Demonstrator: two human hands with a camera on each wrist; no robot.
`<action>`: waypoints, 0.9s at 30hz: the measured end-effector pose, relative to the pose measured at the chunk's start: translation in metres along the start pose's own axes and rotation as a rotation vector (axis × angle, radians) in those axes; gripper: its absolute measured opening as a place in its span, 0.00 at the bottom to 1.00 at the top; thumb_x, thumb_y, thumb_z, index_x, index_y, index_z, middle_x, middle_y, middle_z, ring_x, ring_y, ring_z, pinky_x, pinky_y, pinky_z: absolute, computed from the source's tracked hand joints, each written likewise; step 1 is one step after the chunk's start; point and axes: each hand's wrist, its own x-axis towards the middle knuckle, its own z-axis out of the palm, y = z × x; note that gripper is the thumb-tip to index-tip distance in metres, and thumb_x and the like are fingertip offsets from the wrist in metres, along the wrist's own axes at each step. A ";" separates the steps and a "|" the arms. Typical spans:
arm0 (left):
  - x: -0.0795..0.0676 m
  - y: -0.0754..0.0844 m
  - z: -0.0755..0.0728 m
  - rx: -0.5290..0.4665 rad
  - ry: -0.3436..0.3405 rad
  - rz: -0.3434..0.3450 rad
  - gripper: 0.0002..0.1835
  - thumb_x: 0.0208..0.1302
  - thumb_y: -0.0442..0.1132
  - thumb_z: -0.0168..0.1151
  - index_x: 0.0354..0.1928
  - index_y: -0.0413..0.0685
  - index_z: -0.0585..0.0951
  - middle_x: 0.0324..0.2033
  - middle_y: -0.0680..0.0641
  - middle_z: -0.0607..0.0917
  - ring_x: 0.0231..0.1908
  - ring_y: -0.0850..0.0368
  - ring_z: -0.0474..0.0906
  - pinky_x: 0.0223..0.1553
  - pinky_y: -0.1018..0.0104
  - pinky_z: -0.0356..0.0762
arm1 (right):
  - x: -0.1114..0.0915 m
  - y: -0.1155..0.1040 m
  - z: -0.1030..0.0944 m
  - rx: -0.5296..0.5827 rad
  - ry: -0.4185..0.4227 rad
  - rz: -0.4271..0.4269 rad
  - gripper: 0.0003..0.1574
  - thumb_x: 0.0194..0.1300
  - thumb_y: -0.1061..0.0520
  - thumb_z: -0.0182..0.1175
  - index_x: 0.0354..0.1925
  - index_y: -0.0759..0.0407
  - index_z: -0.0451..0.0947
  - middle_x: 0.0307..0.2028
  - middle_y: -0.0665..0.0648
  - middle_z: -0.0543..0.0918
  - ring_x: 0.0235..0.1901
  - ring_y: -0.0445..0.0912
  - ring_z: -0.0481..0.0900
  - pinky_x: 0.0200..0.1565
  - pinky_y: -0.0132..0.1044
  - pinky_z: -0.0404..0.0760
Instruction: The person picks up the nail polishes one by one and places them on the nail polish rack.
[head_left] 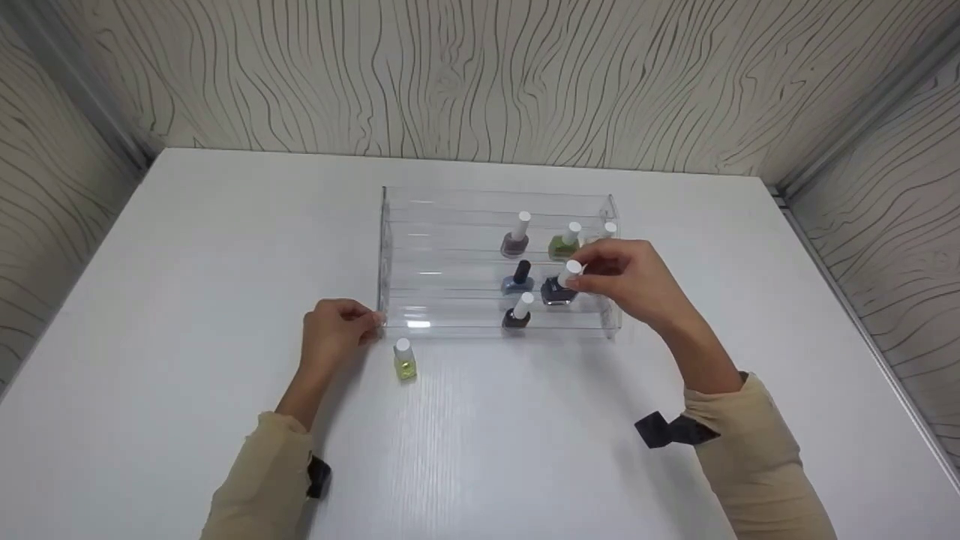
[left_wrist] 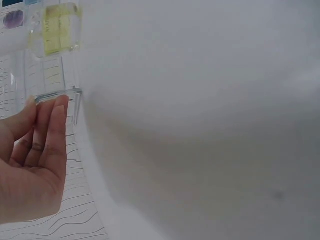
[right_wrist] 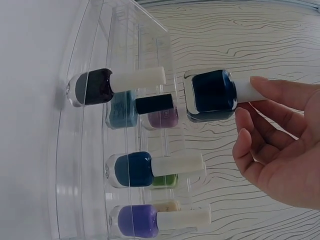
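Note:
My right hand [head_left: 626, 281] pinches the white cap of a dark blue nail polish bottle [right_wrist: 212, 95] between thumb and fingers. In the right wrist view that bottle hangs apart from the other bottles, over the clear tiered rack [head_left: 442, 281]. My left hand [head_left: 337, 330] holds the rack's front left corner, thumb and fingertips on its clear edge [left_wrist: 57, 94]. On the rack stand a black-capped light blue bottle [head_left: 517, 283], a white-capped dark bottle [head_left: 516, 318], a mauve one [head_left: 514, 244], a green one [head_left: 562, 247] and a purple one [right_wrist: 137, 221], partly hidden from above.
A small bottle of yellow polish [head_left: 405, 366] with a white cap is on the white table [head_left: 480, 450], just in front of the rack's left end. Behind the table rises a wall panel [head_left: 450, 82] with a wood-grain pattern.

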 end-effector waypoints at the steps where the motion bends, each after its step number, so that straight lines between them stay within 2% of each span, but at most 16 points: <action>1: 0.000 0.000 0.000 -0.003 -0.001 -0.001 0.05 0.57 0.31 0.62 0.30 0.33 0.82 0.24 0.43 0.82 0.24 0.55 0.79 0.27 0.69 0.77 | 0.000 0.001 0.000 -0.003 0.001 0.005 0.14 0.53 0.65 0.64 0.41 0.69 0.79 0.35 0.58 0.78 0.32 0.46 0.75 0.34 0.29 0.75; 18: 0.000 -0.001 0.002 0.010 0.030 -0.010 0.05 0.56 0.31 0.62 0.29 0.34 0.82 0.23 0.44 0.82 0.24 0.54 0.79 0.26 0.68 0.78 | -0.005 0.032 0.001 0.002 0.014 0.065 0.17 0.53 0.63 0.65 0.42 0.69 0.78 0.34 0.58 0.79 0.33 0.44 0.76 0.34 0.28 0.76; 27: 0.000 -0.001 0.001 0.001 0.016 0.007 0.05 0.56 0.30 0.62 0.29 0.33 0.82 0.23 0.43 0.82 0.24 0.54 0.80 0.27 0.69 0.78 | -0.007 0.055 0.007 -0.025 0.035 0.084 0.14 0.52 0.64 0.65 0.40 0.69 0.79 0.32 0.57 0.78 0.32 0.46 0.73 0.32 0.29 0.74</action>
